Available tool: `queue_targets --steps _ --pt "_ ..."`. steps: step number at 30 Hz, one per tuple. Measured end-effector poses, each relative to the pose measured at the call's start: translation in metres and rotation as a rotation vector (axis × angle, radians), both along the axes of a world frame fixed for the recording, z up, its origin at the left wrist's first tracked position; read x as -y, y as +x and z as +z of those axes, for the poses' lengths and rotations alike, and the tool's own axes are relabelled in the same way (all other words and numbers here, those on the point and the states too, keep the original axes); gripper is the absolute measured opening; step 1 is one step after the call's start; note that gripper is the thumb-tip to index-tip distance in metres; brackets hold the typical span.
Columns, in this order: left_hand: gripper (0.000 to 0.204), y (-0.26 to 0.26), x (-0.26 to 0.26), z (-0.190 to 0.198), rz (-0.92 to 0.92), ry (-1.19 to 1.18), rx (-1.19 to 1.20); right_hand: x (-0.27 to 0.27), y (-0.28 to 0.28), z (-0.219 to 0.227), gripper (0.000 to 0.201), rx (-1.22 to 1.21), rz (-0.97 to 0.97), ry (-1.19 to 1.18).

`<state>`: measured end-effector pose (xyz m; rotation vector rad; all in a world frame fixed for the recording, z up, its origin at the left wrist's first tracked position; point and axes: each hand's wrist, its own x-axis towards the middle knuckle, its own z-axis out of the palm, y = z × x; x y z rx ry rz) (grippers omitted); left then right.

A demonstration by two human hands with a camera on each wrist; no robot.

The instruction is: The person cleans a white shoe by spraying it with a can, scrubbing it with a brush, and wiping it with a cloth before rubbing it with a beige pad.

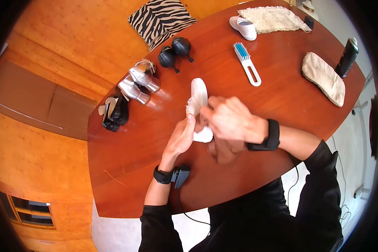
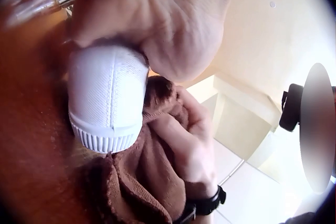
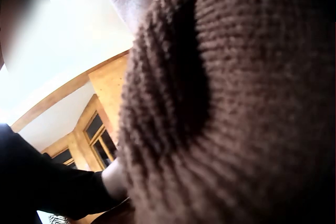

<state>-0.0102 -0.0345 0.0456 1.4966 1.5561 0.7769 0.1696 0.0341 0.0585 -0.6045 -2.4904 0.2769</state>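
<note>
My left hand [image 1: 181, 136] grips a white canvas shoe [image 1: 199, 90], tilted on its side above the table with its ribbed sole edge toward the right. A brown cloth [image 1: 227, 151] is bunched in my right hand [image 1: 233, 119], whose fingers press it to the shoe near its middle. In the left wrist view the shoe's heel [image 2: 105, 95] sticks out below the left palm, and folds of cloth [image 2: 144, 176] hang beside it. The knit weave of the cloth [image 3: 257, 103] fills most of the right wrist view and hides the fingers.
On the reddish table [image 1: 134, 176], a second white shoe [image 1: 244, 27] lies by a cream cloth [image 1: 273, 19]. A brush [image 1: 247, 64] is nearer. At right are a beige pad [image 1: 323, 79] and black spray can [image 1: 347, 58]. Silver heels [image 1: 139, 82] and black shoes [image 1: 115, 112] line the left edge.
</note>
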Motion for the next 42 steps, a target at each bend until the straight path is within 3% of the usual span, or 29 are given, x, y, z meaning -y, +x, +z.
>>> queue_targets --steps 2,5,8,12,17,19,22,25,28,31,35,38,42 --pt "0.077 0.006 0.002 0.003 -0.005 0.117 -0.068 -0.022 0.002 -0.004 0.011 -0.041 -0.123 0.007" --pt "0.074 0.007 0.004 0.008 -0.066 0.095 -0.152 -0.04 0.009 0.001 0.019 0.04 -0.22 -0.056" --pt "0.074 0.012 0.006 0.01 -0.109 0.119 -0.168 -0.044 0.011 -0.001 0.018 -0.014 -0.312 0.039" --pt "0.078 0.008 0.007 0.005 -0.135 0.096 -0.188 -0.024 0.004 0.001 0.016 -0.002 -0.229 0.101" --pt "0.085 0.013 0.01 0.014 -0.06 0.105 -0.091 0.021 0.006 0.011 0.021 0.148 0.093 0.05" --pt "0.09 0.004 0.01 0.019 -0.175 -0.067 -0.041 0.03 0.008 0.016 0.021 0.17 0.183 0.0" --pt "0.092 0.011 0.011 0.024 -0.076 -0.182 0.013 0.032 0.01 0.015 0.022 0.126 0.291 -0.046" --pt "0.093 -0.007 0.005 0.016 -0.201 -0.208 0.0 0.022 0.01 0.019 0.02 0.141 0.221 -0.041" --pt "0.095 0.005 0.01 0.013 -0.095 -0.035 -0.032 0.002 0.008 0.015 0.024 0.072 0.095 0.002" --pt "0.098 0.009 0.011 0.01 -0.138 -0.033 0.053 -0.012 0.008 0.012 0.022 0.059 -0.092 0.064" --pt "0.101 0.005 0.01 0.013 -0.179 -0.088 0.101 0.006 0.003 0.005 0.021 0.084 0.007 0.178" --pt "0.109 -0.005 0.008 0.007 -0.188 -0.256 0.302 0.029 0.004 0.005 0.014 0.042 0.17 0.331" --pt "0.115 0.016 0.011 0.03 -0.124 -0.247 0.442 0.048 0.01 0.012 0.015 0.121 0.17 0.401"
